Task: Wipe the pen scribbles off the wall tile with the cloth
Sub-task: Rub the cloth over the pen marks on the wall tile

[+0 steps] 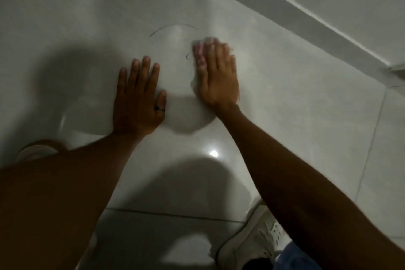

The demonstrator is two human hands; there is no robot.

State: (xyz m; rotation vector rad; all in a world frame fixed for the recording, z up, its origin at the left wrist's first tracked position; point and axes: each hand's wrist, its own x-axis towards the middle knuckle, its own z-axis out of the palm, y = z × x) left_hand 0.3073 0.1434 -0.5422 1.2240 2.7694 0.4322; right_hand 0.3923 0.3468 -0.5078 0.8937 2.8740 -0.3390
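A glossy pale grey tile [92,17] fills most of the view. A thin curved pen line [173,27] arcs across it, and a small dark scribble [188,56] shows just left of the cloth. My right hand [219,76] lies flat with a white and pink cloth [200,50] pressed under its fingers against the tile; the fingers and cloth are blurred. My left hand [140,96] rests flat on the tile with its fingers spread, a dark ring on the thumb, holding nothing.
A raised pale ledge [306,4] runs diagonally along the upper right. Grout lines [370,149] cross at right and at the bottom. A white shoe [256,241] stands at lower right, and another shoe's edge [37,149] shows at left.
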